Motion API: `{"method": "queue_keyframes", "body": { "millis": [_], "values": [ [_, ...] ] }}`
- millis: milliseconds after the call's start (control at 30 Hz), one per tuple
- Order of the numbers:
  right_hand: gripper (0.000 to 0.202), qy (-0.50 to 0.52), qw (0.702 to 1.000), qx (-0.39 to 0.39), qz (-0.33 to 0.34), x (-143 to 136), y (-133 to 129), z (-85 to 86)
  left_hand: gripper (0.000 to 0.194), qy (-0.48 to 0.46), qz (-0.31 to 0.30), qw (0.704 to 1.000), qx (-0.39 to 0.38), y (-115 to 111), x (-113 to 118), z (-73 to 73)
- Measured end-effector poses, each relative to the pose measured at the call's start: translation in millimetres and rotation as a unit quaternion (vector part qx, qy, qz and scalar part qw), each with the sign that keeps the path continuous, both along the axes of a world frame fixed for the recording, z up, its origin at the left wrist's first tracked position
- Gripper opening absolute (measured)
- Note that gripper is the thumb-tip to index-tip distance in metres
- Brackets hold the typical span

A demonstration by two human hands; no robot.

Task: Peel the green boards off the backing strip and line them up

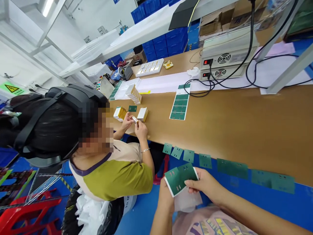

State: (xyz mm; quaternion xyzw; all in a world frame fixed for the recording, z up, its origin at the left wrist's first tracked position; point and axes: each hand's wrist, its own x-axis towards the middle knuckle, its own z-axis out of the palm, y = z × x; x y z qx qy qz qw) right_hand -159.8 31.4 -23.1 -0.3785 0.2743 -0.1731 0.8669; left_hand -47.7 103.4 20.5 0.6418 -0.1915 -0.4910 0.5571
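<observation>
A small green sticker sheet [180, 179] with white backing edges and short slots is held in front of my body. My left hand [166, 195] grips it from the lower left, its fingers mostly hidden behind the sheet. On the right side, my right hand [204, 181] pinches the sheet between thumb and fingers. Several green stickers hang in a row along the table's front edge, among them a long green piece [232, 168] near my right arm. A larger sheet of green stickers [180, 102] lies on the table, with some white backing bare.
A co-worker [114, 169] with a head strap sits at my left, handling a small white piece. Stacks of white-and-yellow pieces [134, 94] stand before them. Power boxes [227, 55] with black cables [202, 94] occupy the back of the brown table [234, 127]. A lined bin [93, 212] stands below.
</observation>
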Motion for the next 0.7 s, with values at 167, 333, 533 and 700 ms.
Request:
{"method": "queue_keyframes", "body": {
  "millis": [167,333,533,700],
  "values": [
    [0.038,0.073,0.994,-0.007,-0.080,13.0,-1.1,-8.4,0.036,0.008,0.001,1.000,-0.002,-0.5,-0.9,-9.4],
    [0.038,0.117,0.983,0.004,-0.144,22.1,-6.4,-19.4,0.050,0.086,-0.073,0.993,-0.045,2.3,-4.3,-9.3],
    [0.039,0.113,0.988,0.019,-0.104,15.0,-4.3,-17.9,0.039,0.040,0.050,0.998,-0.005,-6.7,2.7,-22.7],
    [0.042,0.047,0.993,-0.004,-0.108,-26.9,-0.2,-30.4,0.038,0.112,-0.002,0.994,0.011,-20.5,-18.5,-39.9]
  ]
}}
